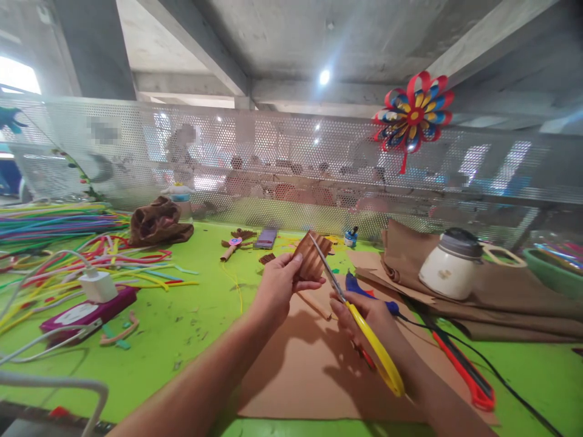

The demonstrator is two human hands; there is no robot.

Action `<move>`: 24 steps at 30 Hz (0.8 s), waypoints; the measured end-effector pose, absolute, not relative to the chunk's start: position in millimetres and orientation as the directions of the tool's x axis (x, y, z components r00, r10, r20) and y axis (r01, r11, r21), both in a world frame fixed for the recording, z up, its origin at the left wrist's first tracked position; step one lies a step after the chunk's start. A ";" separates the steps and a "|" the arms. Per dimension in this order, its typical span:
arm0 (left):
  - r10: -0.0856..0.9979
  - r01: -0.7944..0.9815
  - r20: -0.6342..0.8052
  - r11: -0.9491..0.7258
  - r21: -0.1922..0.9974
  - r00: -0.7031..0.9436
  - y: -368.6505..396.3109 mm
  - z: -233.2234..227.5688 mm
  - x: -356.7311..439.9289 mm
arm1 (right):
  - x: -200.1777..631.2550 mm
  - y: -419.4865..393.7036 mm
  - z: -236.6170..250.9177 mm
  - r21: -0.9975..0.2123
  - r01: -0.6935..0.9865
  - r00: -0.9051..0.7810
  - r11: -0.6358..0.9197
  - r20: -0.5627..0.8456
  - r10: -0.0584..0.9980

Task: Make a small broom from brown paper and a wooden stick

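My left hand [279, 285] pinches a pleated, fan-folded piece of brown paper [312, 254] and holds it up above the table. In my right hand [371, 318] are yellow-handled scissors [364, 331]; their metal blades point up and left and lie against the right edge of the folded paper. Both hands hover over a flat brown cardboard sheet [314, 370] lying on the green table [191, 321].
Coloured strips [54, 243], a white charger [98, 285] on a purple box and a brown cloth [157, 221] lie left. Right: a white jar [449, 264] on brown paper, a blue glue gun [359, 285], a red cutter [464, 370]. A perforated metal screen [291, 170] carries a paper flower [412, 118].
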State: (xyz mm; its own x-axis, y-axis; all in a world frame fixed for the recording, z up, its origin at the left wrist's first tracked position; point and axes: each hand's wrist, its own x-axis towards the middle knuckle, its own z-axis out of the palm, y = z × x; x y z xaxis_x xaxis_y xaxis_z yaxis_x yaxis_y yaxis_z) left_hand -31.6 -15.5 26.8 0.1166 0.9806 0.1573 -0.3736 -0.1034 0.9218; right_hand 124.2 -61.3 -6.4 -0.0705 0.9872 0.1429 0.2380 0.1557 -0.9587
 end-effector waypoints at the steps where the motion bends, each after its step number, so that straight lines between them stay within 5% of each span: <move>1: 0.980 -0.375 0.152 -0.092 0.922 0.132 -15.8 24.8 -30.4 | 124.5 -60.4 -6.7 -0.959 0.234 -0.079 0.159 0.145 0.986; 8: 0.963 -0.369 0.172 -0.087 0.925 0.205 -16.8 11.8 -25.2 | 123.5 -58.3 -7.1 -0.950 0.213 -0.024 0.228 0.228 0.973; 24: 0.963 -0.453 0.184 -0.078 0.888 0.196 -18.8 12.4 -24.8 | 121.8 -63.8 -4.6 -0.969 0.186 -0.027 0.162 0.159 0.987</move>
